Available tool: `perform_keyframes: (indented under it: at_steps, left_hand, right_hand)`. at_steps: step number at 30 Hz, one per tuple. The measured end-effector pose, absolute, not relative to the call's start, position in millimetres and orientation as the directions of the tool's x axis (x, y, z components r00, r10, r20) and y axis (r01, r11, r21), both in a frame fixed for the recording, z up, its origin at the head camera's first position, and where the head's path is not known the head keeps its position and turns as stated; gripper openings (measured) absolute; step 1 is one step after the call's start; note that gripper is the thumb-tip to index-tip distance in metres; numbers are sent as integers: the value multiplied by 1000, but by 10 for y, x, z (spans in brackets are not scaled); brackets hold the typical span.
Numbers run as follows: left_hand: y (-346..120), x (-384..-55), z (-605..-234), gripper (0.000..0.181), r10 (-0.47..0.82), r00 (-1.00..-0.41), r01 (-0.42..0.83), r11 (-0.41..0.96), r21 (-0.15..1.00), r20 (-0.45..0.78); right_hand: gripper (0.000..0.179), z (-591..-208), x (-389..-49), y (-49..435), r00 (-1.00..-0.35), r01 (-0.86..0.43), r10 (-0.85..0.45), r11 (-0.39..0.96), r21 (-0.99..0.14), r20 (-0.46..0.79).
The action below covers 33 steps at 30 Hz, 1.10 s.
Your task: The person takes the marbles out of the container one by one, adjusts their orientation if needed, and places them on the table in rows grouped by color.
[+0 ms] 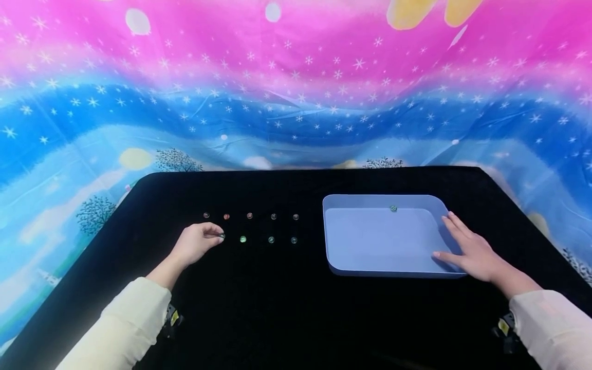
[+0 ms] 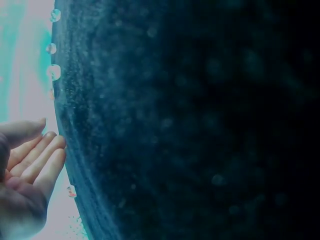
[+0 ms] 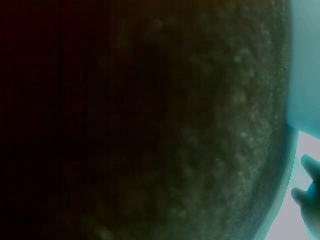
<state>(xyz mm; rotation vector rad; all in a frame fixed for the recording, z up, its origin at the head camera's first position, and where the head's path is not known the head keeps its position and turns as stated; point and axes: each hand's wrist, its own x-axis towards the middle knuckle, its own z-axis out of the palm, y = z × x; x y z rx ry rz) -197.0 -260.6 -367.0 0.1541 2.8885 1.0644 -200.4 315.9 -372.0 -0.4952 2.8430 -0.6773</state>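
Observation:
On the left of the black table, my left hand (image 1: 196, 245) pinches a small glass marble (image 1: 222, 237) between thumb and fingertips; most of the marble is hidden. Beside it lie more marbles in two rows, among them a bright green marble (image 1: 243, 239) and a reddish marble (image 1: 226, 217). My right hand (image 1: 474, 254) rests at the right side of a blue-grey plastic tray (image 1: 393, 274), fingers straight and spread along its rim, thumb reaching over the wall. One green marble (image 1: 393, 208) is inside the tray, near its back wall.
A black cloth covers the table (image 1: 277, 318). Behind it hangs a pink and blue curtain (image 1: 296, 103) with snowflakes. In the left wrist view several marbles (image 2: 53, 72) show along the table's horizon; both wrist views are mostly dark cloth.

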Motion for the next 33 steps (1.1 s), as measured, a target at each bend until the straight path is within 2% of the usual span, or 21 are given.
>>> perform_keyframes:
  at_steps: [9,15,20,26,33]
  left_hand:
    - [-2605,-2041,-3734,9,126,-989,148,823,549,77]
    - [-2587,-2059,-3741,11,131,-989,151,852,502,75]
    - [-2572,-2036,-3755,16,120,-992,121,848,516,35]
    - [-2566,-2065,-3777,17,125,-991,131,852,506,47]
    - [-2563,-2071,-3758,18,87,-996,74,820,568,4]
  right_hand:
    - [85,-3707,-1991,3127,-930,-303,-365,837,-456,-53]
    - [85,-3709,-1993,3130,-929,-311,-369,836,-452,-43]
    - [84,-3722,-1983,3136,-925,-327,-380,829,-454,-28]
    - [85,-3733,-1998,3154,-927,-318,-374,834,-451,-37]
    - [85,-3729,-2001,3158,-928,-303,-368,835,-459,-55]
